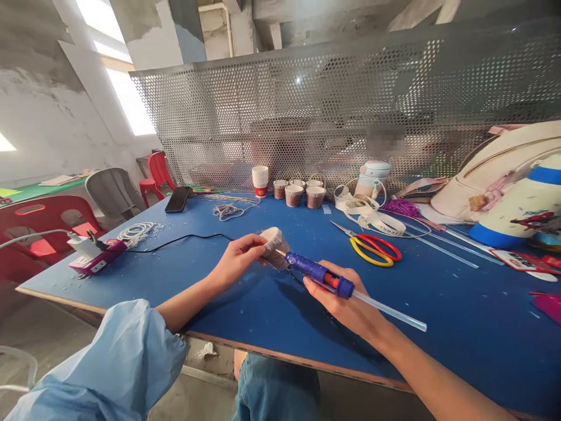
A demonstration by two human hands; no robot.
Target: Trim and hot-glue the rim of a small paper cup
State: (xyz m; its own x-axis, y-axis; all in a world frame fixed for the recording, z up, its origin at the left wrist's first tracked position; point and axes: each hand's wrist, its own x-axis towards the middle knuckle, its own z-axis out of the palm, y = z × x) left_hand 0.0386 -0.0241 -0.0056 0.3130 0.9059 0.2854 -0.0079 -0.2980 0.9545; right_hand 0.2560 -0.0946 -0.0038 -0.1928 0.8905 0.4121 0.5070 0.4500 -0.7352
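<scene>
A paper cup (274, 242) is pinched by the fingertips (253, 242) of the left hand (236, 257). The fingers are closed on its side, near the white end. It is held up in the air, tipped over sideways, a little above the blue table (438, 327). The lower part of the cup is covered with something brown and rough.

A blue glue gun (315, 273) is gripped in the right hand (346, 301), with the fingers curled around its body. Its tip is touching the brown part of the cup. A clear glue stick (390, 313) is poking out of the back of the gun.

The cup is likely very light and thin. It would be squashed by a hard squeeze, so it is best held softly by the rim or the side, away from any fresh glue. The tip of the gun is probably hot and is best not touched.

Further out, red and yellow scissors (374, 248) are lying on the table to the right. A stack of cups (260, 178) and some brown wrapped cups (302, 194) are set at the back. A phone (177, 199) and a bundle of string (228, 209) are lying to the left.
</scene>
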